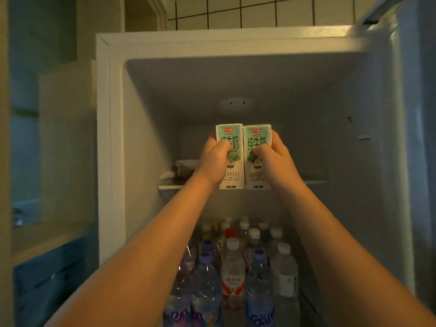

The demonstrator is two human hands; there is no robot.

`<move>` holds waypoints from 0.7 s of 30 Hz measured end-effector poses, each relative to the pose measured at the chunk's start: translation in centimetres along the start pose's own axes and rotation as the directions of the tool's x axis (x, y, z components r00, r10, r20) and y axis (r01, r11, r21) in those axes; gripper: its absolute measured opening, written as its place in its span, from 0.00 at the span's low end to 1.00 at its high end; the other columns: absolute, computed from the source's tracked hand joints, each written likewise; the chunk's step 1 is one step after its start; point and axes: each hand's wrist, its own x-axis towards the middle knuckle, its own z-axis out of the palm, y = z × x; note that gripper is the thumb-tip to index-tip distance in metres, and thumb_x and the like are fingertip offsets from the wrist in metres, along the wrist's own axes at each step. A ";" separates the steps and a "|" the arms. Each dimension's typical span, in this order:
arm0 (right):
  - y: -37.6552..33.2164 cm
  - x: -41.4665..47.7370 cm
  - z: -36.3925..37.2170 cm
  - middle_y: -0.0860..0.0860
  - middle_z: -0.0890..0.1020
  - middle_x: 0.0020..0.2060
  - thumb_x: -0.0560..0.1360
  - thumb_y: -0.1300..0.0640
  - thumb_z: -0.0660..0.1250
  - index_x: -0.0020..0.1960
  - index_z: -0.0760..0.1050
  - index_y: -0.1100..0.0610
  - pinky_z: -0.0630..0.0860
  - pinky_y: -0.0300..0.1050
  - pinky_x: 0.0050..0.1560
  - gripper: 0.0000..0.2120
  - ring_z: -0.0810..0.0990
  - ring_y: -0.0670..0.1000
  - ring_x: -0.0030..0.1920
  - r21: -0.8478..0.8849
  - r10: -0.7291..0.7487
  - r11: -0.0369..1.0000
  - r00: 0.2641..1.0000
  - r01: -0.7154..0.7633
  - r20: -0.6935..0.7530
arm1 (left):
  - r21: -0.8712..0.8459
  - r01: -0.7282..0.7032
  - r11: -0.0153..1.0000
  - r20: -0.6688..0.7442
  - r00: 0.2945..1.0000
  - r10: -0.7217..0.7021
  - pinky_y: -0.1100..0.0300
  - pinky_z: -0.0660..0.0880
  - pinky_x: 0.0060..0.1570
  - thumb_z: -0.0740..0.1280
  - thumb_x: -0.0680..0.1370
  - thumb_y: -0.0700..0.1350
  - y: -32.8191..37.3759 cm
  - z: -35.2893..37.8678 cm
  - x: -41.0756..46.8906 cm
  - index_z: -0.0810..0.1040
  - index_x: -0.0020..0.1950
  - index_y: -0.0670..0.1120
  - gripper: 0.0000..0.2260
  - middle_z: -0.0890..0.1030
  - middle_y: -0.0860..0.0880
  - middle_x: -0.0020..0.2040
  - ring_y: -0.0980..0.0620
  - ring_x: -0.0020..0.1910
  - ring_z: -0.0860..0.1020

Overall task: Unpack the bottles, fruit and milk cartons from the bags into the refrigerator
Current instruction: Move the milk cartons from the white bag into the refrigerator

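Two bare forearms [153, 244] are stretched up into the open refrigerator [103, 138], above a lower compartment packed with upright water bottles [233, 267]. A milk carton is grasped in each hand. The left carton [232, 135] is clasped by the left hand [215, 159] and the right carton [258, 138] by the right hand [274, 156], with fingers curled round the outer sides and thumbs laid across the printed fronts. The two cartons are held upright and pressed side by side, their bases level with the front edge of the upper shelf [313, 182]; whether they are already rested on it cannot be told. They appear to be kept together so that both can be slid in as a pair, labels outward. At the shelf's left rear, a lidded container [186, 165] and a pale object [168, 175] are seen just beside the left hand and are judged the likeliest things to be knocked. The door [405, 114] is swung wide on the right.
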 end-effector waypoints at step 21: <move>6.5 12.1 -5.9 0.52 0.83 0.55 0.71 0.64 0.75 0.60 0.75 0.52 0.80 0.59 0.58 0.21 0.83 0.56 0.56 -0.686 0.471 0.641 0.882 -0.343 0.000 | 0.727 -0.303 0.616 0.480 0.866 -0.140 0.57 0.78 0.45 0.78 0.72 0.43 -3.6 4.2 15.9 0.74 0.66 0.48 0.24 0.81 0.50 0.56 0.50 0.52 0.80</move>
